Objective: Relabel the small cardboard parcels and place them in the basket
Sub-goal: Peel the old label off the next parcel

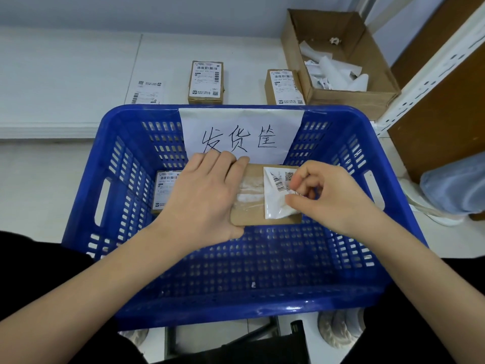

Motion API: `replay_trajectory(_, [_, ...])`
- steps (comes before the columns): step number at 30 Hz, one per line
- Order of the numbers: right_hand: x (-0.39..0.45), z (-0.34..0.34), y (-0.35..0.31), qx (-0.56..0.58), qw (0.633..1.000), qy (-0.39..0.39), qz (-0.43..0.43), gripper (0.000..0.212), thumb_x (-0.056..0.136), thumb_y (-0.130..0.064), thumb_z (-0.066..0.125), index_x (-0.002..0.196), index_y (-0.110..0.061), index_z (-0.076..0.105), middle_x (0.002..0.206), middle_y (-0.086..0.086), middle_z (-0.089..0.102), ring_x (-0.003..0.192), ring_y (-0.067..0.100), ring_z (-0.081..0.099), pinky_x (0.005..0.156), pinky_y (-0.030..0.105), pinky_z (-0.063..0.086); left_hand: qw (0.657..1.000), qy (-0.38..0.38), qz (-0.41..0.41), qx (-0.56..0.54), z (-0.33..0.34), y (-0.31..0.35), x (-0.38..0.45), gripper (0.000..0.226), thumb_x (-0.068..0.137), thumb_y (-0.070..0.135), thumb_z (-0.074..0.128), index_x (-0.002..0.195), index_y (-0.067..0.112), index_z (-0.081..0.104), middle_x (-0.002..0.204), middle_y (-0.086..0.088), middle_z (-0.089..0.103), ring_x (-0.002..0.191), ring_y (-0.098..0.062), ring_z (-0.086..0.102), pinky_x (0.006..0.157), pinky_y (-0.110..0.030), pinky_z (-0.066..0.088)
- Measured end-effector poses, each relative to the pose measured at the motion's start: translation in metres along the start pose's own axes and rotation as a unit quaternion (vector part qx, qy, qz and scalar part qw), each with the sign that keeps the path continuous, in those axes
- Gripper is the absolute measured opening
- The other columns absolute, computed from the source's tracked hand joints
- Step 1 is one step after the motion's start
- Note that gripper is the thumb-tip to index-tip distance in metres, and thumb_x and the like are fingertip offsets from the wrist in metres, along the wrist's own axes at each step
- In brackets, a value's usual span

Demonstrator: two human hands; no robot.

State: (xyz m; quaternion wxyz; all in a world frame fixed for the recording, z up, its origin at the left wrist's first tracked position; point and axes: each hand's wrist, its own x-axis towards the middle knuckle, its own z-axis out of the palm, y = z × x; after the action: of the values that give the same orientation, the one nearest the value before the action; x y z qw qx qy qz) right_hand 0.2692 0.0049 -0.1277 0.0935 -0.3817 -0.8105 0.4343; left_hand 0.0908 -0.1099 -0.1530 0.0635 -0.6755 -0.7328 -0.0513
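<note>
Centrally, over a blue basket [86,195]: a small cardboard parcel [252,208] held above the perforated floor, top face up, a strip of clear tape across it. Left hand [204,198] clamped on the parcel's left end, fingers curled over the far edge, thumb hooked under the near corner. Right hand [328,195] at the parcel's right side, thumb and forefinger pinching a white shipping label [274,203] that is half lifted and folded back on itself, barcode and square code showing on the curled part, lower corner of the label crumpled but seemingly stuck to the cardboard. Whether the parcel touches the basket floor: cannot tell.

Inside the basket, at the left and partly hidden behind the left hand, a second parcel [164,190] lying flat with its label on top. On the far wall of the basket, a white paper sign [241,132] with handwritten characters, folded over the rim.

Beyond the basket, on a white table [65,74]: two more labelled parcels, one [206,82] near the middle, another [284,86] to its right, just beside an open cardboard box [372,95] full of crumpled white backing paper. Further left, well apart from the parcels, a loose label sheet [147,92] lying flat. At the far right, a white slotted shelf post [430,74] against a brown panel.
</note>
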Motion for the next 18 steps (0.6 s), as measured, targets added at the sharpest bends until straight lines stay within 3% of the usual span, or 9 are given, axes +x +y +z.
replay_trajectory(3, [-0.003, 0.011, 0.001, -0.054, 0.998, 0.032, -0.007, 0.022, 0.08, -0.011, 0.067, 0.071, -0.029, 0.057, 0.061, -0.01, 0.056, 0.056, 0.006, 0.046, 0.062, 0.027, 0.044, 1.0, -0.001, 0.001, 0.01, 0.0, 0.001, 0.0, 0.101, 0.035, 0.044, 0.082, 0.119, -0.007, 0.058, 0.096, -0.017, 0.06, 0.084, -0.035, 0.058, 0.08, -0.038, 0.032])
replay_trajectory(6, [-0.007, 0.013, -0.004, -0.018, 0.999, -0.003, -0.046, 0.022, 0.086, -0.014, 0.064, 0.079, -0.034, 0.063, 0.065, -0.008, 0.057, 0.061, 0.003, 0.049, 0.062, 0.016, 0.04, 1.0, -0.011, -0.015, 0.01, 0.003, -0.005, 0.0, 0.103, 0.033, 0.045, 0.083, 0.118, -0.007, 0.059, 0.097, -0.016, 0.059, 0.084, -0.034, 0.058, 0.08, -0.037, 0.031])
replay_trajectory(10, [-0.008, 0.004, -0.014, 0.058, 0.996, -0.044, -0.044, 0.008, 0.087, -0.029, 0.061, 0.089, -0.033, 0.067, 0.087, -0.006, 0.066, 0.071, -0.005, 0.052, 0.067, 0.008, 0.04, 0.999, -0.006, -0.033, -0.008, 0.002, -0.008, 0.001, 0.101, 0.034, 0.045, 0.081, 0.119, -0.005, 0.057, 0.098, -0.016, 0.059, 0.084, -0.034, 0.056, 0.08, -0.036, 0.03])
replay_trajectory(13, [-0.01, -0.003, -0.014, 0.044, 0.991, -0.115, -0.051, 0.039, 0.083, -0.061, 0.041, 0.099, -0.035, 0.065, 0.102, -0.018, 0.066, 0.094, -0.013, 0.056, 0.081, 0.006, 0.041, 1.0, -0.006, -0.028, 0.002, 0.003, -0.008, 0.0, 0.101, 0.033, 0.043, 0.082, 0.119, -0.006, 0.058, 0.098, -0.017, 0.059, 0.084, -0.035, 0.057, 0.08, -0.037, 0.029])
replay_trajectory(14, [-0.01, -0.005, -0.015, 0.045, 0.989, -0.134, -0.047, 0.043, 0.088, -0.062, 0.033, 0.103, -0.037, 0.064, 0.107, -0.019, 0.065, 0.1, -0.012, 0.055, 0.086, 0.006, 0.04, 1.0, -0.008, -0.028, 0.003, 0.003, -0.009, 0.0, 0.101, 0.033, 0.043, 0.083, 0.118, -0.006, 0.058, 0.098, -0.017, 0.059, 0.084, -0.035, 0.057, 0.08, -0.037, 0.03])
replay_trajectory(16, [-0.011, -0.01, -0.015, 0.075, 0.984, -0.159, -0.029, 0.033, 0.1, -0.038, 0.033, 0.107, -0.035, 0.065, 0.111, -0.015, 0.066, 0.101, -0.006, 0.057, 0.087, 0.007, 0.041, 1.0, -0.007, -0.027, -0.001, 0.003, -0.009, 0.0, 0.101, 0.034, 0.044, 0.082, 0.119, -0.006, 0.058, 0.098, -0.017, 0.059, 0.085, -0.035, 0.057, 0.081, -0.037, 0.03])
replay_trajectory(18, [-0.011, -0.016, -0.015, 0.092, 0.98, -0.171, -0.034, 0.034, 0.1, -0.012, 0.039, 0.108, -0.031, 0.067, 0.112, -0.008, 0.068, 0.1, 0.006, 0.06, 0.086, 0.011, 0.044, 1.0, -0.004, -0.023, -0.006, 0.002, -0.008, 0.0, 0.1, 0.036, 0.045, 0.081, 0.12, -0.006, 0.057, 0.099, -0.017, 0.059, 0.086, -0.035, 0.057, 0.081, -0.037, 0.03])
